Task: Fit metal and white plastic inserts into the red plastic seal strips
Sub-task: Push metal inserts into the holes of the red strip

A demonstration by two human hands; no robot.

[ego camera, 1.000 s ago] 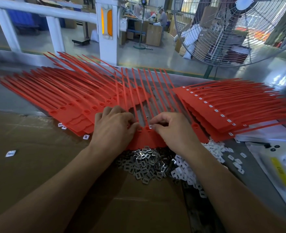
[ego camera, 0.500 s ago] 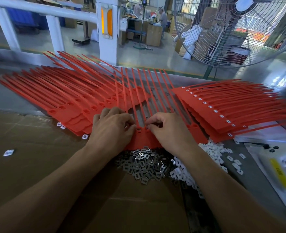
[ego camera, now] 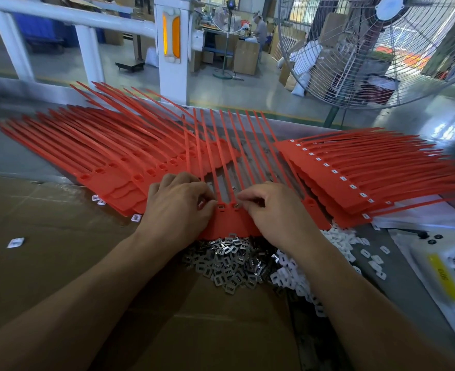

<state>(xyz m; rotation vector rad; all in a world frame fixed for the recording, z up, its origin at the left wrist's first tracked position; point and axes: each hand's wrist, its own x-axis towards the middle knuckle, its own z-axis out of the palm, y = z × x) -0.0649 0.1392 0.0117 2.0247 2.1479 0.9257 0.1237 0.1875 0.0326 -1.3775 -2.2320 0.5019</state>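
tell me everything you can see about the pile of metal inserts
The pile of metal inserts is a loose heap of small, flat, shiny grey square clips, each with a rectangular cut-out. It lies on brown cardboard just near of the red seal strip, between the forearms, and meets the white plastic inserts on its right.

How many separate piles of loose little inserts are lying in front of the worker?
2. A pile of metal inserts lies just below the hands, and a pile of white plastic inserts sits to its right. A few stray white ones lie apart; more may be hidden under the arms.
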